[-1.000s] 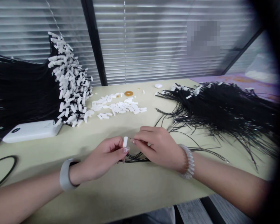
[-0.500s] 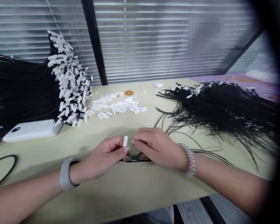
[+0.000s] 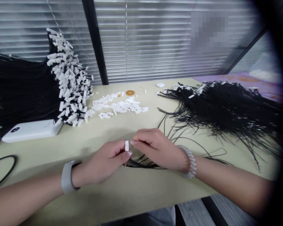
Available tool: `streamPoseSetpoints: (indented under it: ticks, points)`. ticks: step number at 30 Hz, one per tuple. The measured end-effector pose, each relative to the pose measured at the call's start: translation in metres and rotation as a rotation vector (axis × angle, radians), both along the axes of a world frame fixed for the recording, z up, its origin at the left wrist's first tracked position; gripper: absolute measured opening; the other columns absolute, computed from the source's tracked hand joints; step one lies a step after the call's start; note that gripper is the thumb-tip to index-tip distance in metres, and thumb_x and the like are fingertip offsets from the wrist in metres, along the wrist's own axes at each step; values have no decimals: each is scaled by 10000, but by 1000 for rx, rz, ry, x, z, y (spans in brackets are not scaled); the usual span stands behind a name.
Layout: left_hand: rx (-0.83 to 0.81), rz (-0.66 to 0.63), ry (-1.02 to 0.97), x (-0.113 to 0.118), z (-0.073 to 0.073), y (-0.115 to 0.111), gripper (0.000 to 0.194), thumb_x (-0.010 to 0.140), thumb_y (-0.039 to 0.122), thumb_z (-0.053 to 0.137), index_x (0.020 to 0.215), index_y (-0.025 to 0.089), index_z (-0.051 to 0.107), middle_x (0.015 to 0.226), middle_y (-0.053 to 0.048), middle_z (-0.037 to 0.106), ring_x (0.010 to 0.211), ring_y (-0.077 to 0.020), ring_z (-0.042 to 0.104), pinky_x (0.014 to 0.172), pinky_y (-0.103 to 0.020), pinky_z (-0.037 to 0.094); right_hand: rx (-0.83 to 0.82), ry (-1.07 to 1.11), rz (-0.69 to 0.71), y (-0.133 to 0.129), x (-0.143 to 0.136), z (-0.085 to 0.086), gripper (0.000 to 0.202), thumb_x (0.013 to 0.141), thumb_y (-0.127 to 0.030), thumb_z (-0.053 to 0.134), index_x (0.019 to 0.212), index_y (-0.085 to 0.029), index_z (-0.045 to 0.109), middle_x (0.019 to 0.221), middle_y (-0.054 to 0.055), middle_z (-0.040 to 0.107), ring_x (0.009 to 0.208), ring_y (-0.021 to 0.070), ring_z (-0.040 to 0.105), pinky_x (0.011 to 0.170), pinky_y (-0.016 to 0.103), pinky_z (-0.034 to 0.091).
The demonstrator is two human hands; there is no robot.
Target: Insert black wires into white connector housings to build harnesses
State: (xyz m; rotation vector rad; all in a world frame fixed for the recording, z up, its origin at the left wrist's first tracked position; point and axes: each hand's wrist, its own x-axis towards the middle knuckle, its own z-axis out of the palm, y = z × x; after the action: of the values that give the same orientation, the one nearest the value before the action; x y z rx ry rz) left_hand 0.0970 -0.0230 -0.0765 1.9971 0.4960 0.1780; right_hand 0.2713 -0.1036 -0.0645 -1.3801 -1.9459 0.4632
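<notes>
Between the thumb and fingers of my left hand (image 3: 109, 160) is a small white plastic connector housing (image 3: 127, 146), held upright over the table. My right hand (image 3: 155, 147) is closed in a pinch just to its right, with the fingertips close against the housing. A thin wire end seems to be in that pinch, though it is too small to make out clearly. Several black wires (image 3: 141, 162) run beneath both hands and off to the right. Fingers hide the lower part of the housing.
Loose white connector housings (image 3: 124, 106) lie mid-table, near an orange tape ring (image 3: 130, 93). A tall stack of black wires with white connectors (image 3: 69, 78) stands left, behind a white power bank (image 3: 33, 131). More black wires (image 3: 221, 110) are heaped right. Blinds (image 3: 151, 40) back the table (image 3: 103, 201).
The white housing has turned and dropped slightly in my left fingers. My right fingertips have moved a little left, closer to it. The wires beneath have shifted slightly.
</notes>
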Motion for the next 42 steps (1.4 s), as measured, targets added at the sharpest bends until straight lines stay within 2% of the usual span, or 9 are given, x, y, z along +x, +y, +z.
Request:
streamPoseSetpoints:
  ticks: [5,10,15,19,23,26,29,32,42]
  points:
    - [-76,-14,-30,2,-1,3,237,885,298,414,705,159,480,640,27,472,598,-96,413,548,-210,330,69,-85,-39,4,2,-2,202,878,-202,438,731,-149,567,668,-13,536,626,71,466,605,193,342]
    - [-295,217,-71,2,-2,8,230,856,379,471,807,159,516,692,12,526,627,-98,488,564,-205,408,116,-68,-284,16,36,3,223,887,-303,431,897,-170,611,846,14,622,747,108,546,685,224,389]
    - [-364,338,-162,1,-3,8,237,830,386,518,811,150,532,698,8,549,541,-75,492,529,-208,445,-309,-72,-364,23,80,7,537,890,-551,268,837,-170,643,816,46,648,758,151,581,724,266,409]
    - [-373,360,-231,1,-4,8,210,841,358,515,821,150,531,699,11,544,530,-69,499,512,-196,428,-490,-196,-278,16,97,16,536,866,-580,299,795,-186,654,791,34,648,725,150,582,692,262,412]
    - [-402,333,-237,1,-3,9,205,851,345,503,805,146,529,699,15,520,558,-67,494,537,-192,422,-537,-413,79,3,82,28,454,869,-500,386,670,-167,624,606,0,582,541,105,500,533,224,356]
    - [-384,287,-186,1,0,10,208,845,343,510,808,140,539,719,5,535,583,-77,516,570,-205,436,-332,-428,169,-2,50,28,376,908,-349,372,682,-165,609,586,-15,564,525,84,472,565,223,346]
    - [-334,238,-144,1,2,11,210,845,339,507,790,139,539,724,-3,553,618,-93,545,601,-215,447,-147,-385,139,-1,20,19,281,909,-222,365,771,-173,606,681,-10,597,614,91,514,620,225,349]
    - [-278,217,-113,2,4,11,224,846,337,501,734,143,513,692,7,546,625,-100,554,598,-213,449,-111,-403,40,0,5,6,249,903,-218,365,779,-170,576,672,-2,586,619,99,518,600,225,340]
    - [-147,222,-30,4,3,8,241,856,328,455,684,160,473,631,26,522,595,-107,541,562,-216,441,17,-645,-56,1,-3,-8,255,903,-254,335,758,-163,524,667,19,561,610,121,479,573,269,285]
